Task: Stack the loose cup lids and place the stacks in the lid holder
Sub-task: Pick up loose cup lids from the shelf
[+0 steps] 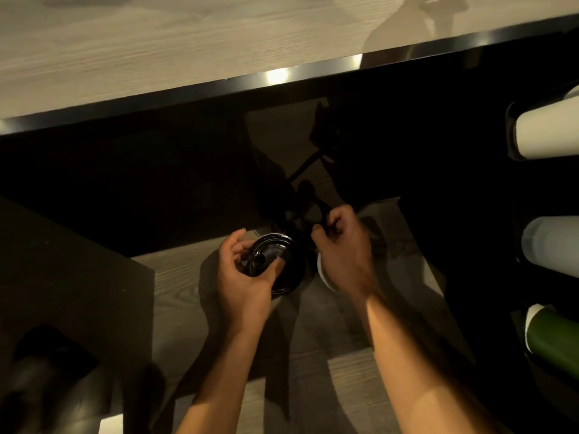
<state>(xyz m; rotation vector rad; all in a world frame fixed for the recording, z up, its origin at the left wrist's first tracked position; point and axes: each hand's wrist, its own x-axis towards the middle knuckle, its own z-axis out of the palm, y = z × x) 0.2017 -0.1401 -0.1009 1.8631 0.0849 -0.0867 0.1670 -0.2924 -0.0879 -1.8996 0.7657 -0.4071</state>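
Observation:
My left hand (242,270) grips a small stack of black cup lids (272,256) near the middle of the view, low over a wooden counter. Just to the right, my right hand (341,245) is curled around something dark and blurred, apparently another black lid (322,219); I cannot tell its shape. A white rim (324,277) shows under the right wrist. More dark lids seem to lie in the shadow behind the hands, hard to make out.
A raised light wooden countertop (156,51) with a black edge spans the top. Sleeves of cups lie sideways at the right edge: white (545,133), translucent (551,242) and green (554,339). A dark block (69,277) fills the left side.

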